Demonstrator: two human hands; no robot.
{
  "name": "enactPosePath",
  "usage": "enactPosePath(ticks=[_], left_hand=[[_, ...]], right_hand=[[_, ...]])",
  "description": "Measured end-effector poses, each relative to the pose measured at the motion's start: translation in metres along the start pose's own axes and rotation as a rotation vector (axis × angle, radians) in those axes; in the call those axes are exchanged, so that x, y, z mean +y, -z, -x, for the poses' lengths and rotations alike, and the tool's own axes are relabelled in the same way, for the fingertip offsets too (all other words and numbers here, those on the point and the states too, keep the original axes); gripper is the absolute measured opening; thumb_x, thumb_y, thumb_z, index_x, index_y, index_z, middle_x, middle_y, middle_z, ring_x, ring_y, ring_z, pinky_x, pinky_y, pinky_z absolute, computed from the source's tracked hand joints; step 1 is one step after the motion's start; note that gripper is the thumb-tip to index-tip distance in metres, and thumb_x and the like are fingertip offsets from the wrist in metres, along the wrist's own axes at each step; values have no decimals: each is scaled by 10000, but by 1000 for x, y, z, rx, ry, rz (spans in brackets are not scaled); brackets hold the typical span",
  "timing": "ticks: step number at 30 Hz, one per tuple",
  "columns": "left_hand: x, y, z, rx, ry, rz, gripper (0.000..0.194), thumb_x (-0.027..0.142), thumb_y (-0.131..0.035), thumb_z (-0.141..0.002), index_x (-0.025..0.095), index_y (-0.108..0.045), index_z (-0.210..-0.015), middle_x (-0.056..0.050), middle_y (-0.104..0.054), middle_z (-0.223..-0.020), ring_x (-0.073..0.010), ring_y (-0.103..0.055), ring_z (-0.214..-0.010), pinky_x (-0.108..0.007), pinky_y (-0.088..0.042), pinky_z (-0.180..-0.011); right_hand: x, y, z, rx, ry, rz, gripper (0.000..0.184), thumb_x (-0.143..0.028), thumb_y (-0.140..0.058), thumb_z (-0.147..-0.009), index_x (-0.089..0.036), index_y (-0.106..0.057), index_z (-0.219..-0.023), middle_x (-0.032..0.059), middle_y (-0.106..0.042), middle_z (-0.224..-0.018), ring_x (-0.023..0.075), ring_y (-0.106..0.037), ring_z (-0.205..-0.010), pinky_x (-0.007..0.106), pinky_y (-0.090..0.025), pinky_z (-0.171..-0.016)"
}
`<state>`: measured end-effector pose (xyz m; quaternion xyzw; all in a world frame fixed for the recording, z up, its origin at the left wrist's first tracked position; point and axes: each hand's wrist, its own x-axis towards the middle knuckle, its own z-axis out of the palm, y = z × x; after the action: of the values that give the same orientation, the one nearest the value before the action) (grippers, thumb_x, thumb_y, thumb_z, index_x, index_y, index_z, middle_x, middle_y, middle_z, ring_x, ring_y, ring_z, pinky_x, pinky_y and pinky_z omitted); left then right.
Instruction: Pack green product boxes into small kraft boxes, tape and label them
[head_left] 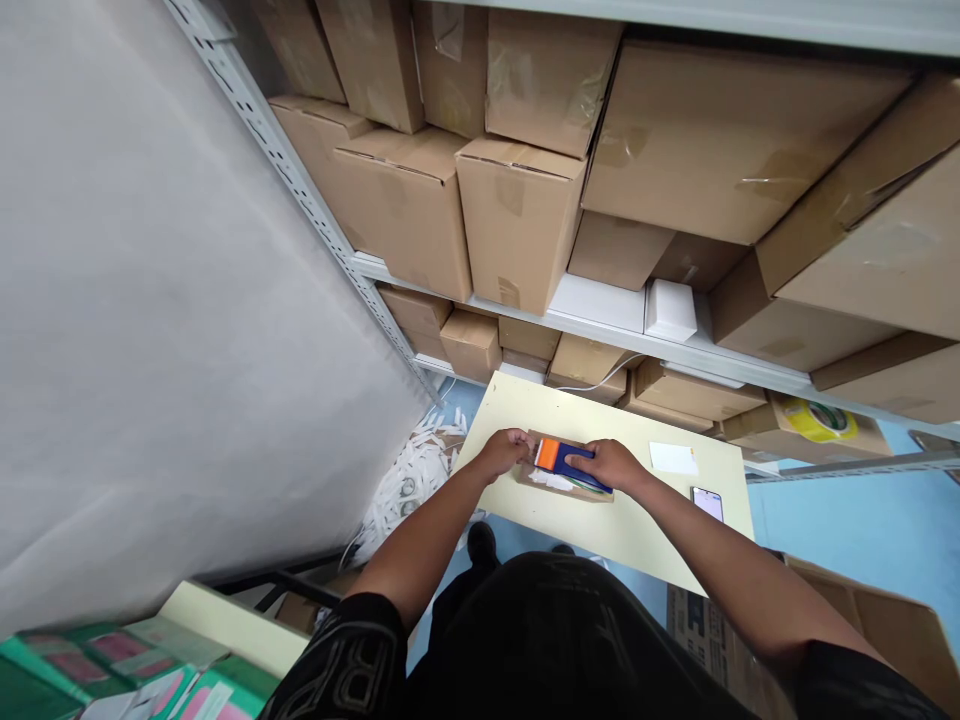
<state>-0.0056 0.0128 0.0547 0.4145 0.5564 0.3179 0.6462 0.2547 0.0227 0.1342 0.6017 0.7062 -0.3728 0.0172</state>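
A small blue and orange box (pixel 568 460) lies over an open, shallow cardboard box (pixel 602 496) on the cream table. My right hand (pixel 611 464) grips the blue end, its thumb on top. My left hand (pixel 507 452) is at the cardboard box's left end, fingers curled together in a pinch beside the orange end. What those fingers hold, if anything, is too small to make out. White material (pixel 551 481) shows inside the cardboard box, along its near side.
On the cream table (pixel 525 405), a phone (pixel 707 503) and a white card (pixel 673 458) lie to the right. Shelves packed with cartons (pixel 517 220) stand beyond, with yellow tape (pixel 821 420) at the right. White scraps (pixel 405 490) pile on the floor at left.
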Motion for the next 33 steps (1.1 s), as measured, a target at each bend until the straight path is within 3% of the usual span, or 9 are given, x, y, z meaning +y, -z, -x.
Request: enactPosePath(ticks=[6,9,18,28,33], left_hand=[[-14,41,-12,111,-12,-74,169,286,-729,-712,159,-682,-813,2,-650,-699,-107,-525,-599,-243,-442,-616],[-29,50,-17,109,-24,-84,182,302,-723,-721,158,-677,-821,7,-641,-707,-108,-523,-609,-252,-450,-641],[-71,28,-26,155,-21,-101,147,300,-644,-789,175,-651,-868,12,-617,-759,-123,-521,-647,-255,-437,-651],[-54,48,-10,81,-154,-128,183,320,-583,-830,199,-628,-960,28,-585,-784,-126,-529,-673,-255,-450,-674],[-57,38,-12,143,-92,-262,155,283,-561,-848,199,-627,-961,-11,-654,-881,-148,-589,-754,-272,-489,-727]], right_hand=[[12,6,1,5,-51,81,488,-706,-630,-852,-256,-820,-839,67,-771,-781,221,-677,-727,279,-393,-611],[12,5,-1,5,-59,128,527,-736,-609,-854,-257,-828,-879,81,-778,-807,231,-684,-744,284,-387,-608],[-6,6,-4,-61,-97,266,606,-758,-538,-882,-271,-819,-1109,95,-800,-935,258,-718,-869,288,-413,-651],[-3,6,4,-62,-83,288,591,-745,-499,-909,-275,-809,-1090,89,-799,-996,265,-720,-929,290,-433,-692],[-5,4,5,-61,-99,313,602,-747,-499,-908,-265,-808,-1097,101,-798,-1008,274,-722,-950,293,-437,-699]])
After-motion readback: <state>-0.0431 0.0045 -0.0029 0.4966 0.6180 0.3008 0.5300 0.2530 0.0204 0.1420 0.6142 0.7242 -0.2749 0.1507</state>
